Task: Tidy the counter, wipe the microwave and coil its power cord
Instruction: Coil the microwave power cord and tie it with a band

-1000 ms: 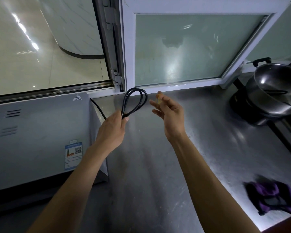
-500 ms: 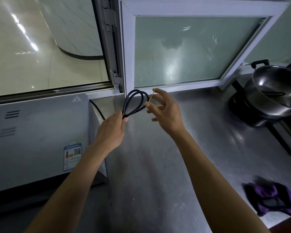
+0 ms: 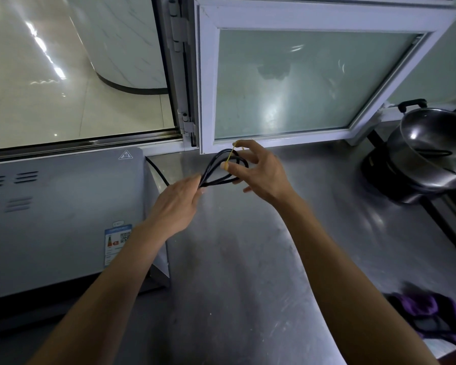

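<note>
The black power cord [image 3: 216, 167] is gathered into several loops above the steel counter [image 3: 248, 259]. My left hand [image 3: 179, 204] grips the bunched end of the loops. My right hand [image 3: 258, 172] holds a thin yellow rubber band [image 3: 231, 154] stretched between thumb and fingers across the top of the loops. A stretch of cord runs from the loops down behind the grey microwave [image 3: 63, 219] on the left.
A steel wok [image 3: 432, 146] sits on a black burner at the right. A purple cloth [image 3: 432, 317] lies crumpled at the counter's near right edge. A white-framed window [image 3: 208, 88] stands open behind the counter.
My right hand has moved left to the cord loops and brought the stretched rubber band over their top. My left hand has kept its grip on the cord.
</note>
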The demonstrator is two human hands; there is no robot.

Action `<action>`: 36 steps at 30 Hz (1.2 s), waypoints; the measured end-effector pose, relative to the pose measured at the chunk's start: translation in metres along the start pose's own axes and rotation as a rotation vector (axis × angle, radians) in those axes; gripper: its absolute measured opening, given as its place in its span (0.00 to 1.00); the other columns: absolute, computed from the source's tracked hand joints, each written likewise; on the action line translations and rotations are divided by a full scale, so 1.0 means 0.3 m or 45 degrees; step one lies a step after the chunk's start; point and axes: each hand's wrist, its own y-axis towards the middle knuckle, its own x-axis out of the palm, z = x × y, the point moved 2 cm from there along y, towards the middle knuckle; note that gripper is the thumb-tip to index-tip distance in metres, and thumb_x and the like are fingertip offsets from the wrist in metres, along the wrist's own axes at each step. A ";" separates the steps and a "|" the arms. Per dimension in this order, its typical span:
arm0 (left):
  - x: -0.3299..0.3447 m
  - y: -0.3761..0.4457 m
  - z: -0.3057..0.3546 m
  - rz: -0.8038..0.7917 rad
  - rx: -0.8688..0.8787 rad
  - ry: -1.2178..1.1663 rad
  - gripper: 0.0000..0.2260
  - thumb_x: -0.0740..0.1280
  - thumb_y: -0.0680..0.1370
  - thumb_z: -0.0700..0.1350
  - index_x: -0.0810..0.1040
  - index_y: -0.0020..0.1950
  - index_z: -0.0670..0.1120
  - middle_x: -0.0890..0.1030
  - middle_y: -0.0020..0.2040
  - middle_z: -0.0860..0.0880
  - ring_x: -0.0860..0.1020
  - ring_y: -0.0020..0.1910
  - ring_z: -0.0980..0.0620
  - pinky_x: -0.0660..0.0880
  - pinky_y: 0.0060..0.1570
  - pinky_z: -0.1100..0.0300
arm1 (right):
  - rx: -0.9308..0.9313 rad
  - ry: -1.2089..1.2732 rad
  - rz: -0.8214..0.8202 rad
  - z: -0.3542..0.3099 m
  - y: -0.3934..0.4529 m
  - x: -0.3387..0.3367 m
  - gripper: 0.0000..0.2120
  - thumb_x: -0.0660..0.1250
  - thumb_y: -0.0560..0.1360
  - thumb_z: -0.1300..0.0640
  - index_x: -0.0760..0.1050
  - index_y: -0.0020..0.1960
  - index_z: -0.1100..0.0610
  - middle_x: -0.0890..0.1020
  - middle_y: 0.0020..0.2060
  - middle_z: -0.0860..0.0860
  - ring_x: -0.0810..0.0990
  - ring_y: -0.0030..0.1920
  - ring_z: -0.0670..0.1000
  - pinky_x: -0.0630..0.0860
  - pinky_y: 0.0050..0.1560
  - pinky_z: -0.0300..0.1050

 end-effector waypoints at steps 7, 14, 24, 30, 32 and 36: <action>-0.015 0.009 -0.006 -0.042 0.152 0.142 0.05 0.59 0.85 0.46 0.70 0.56 0.46 0.72 0.43 0.50 0.74 0.39 0.47 0.63 0.35 0.55 | -0.011 -0.080 -0.119 -0.003 -0.014 -0.006 0.23 0.77 0.71 0.46 0.75 0.63 0.49 0.84 0.51 0.46 0.86 0.35 0.51 0.83 0.35 0.59; -0.022 0.005 0.003 0.008 0.203 0.145 0.06 0.59 0.84 0.45 0.71 0.56 0.43 0.71 0.43 0.51 0.73 0.38 0.48 0.61 0.33 0.58 | 0.076 0.096 -0.157 0.014 -0.017 0.007 0.17 0.78 0.71 0.48 0.79 0.57 0.49 0.86 0.48 0.49 0.87 0.37 0.56 0.83 0.38 0.62; -0.009 0.008 -0.004 0.093 0.038 -0.102 0.09 0.56 0.85 0.48 0.72 0.60 0.45 0.76 0.46 0.50 0.74 0.41 0.51 0.65 0.39 0.58 | 0.173 0.470 -0.061 0.042 -0.005 0.101 0.15 0.76 0.73 0.50 0.82 0.53 0.60 0.84 0.40 0.55 0.82 0.33 0.57 0.83 0.37 0.58; -0.004 0.012 -0.007 0.101 -0.065 -0.160 0.08 0.56 0.85 0.49 0.69 0.51 0.48 0.74 0.39 0.51 0.73 0.38 0.52 0.64 0.34 0.58 | 0.223 0.650 0.033 0.075 -0.010 0.176 0.19 0.67 0.80 0.51 0.81 0.49 0.69 0.83 0.39 0.60 0.75 0.32 0.51 0.76 0.30 0.45; -0.010 0.014 -0.006 0.113 -0.092 -0.187 0.09 0.55 0.85 0.49 0.69 0.50 0.47 0.73 0.38 0.51 0.72 0.36 0.54 0.63 0.33 0.57 | 0.195 0.679 0.099 0.085 -0.017 0.183 0.19 0.65 0.81 0.51 0.80 0.49 0.69 0.82 0.37 0.59 0.76 0.33 0.52 0.75 0.30 0.46; -0.025 0.019 -0.001 0.120 -0.119 -0.222 0.11 0.55 0.85 0.49 0.69 0.49 0.44 0.73 0.37 0.48 0.72 0.35 0.52 0.64 0.32 0.58 | 0.148 0.755 0.116 0.102 -0.031 0.193 0.13 0.65 0.81 0.60 0.75 0.51 0.72 0.81 0.39 0.59 0.79 0.38 0.53 0.76 0.34 0.47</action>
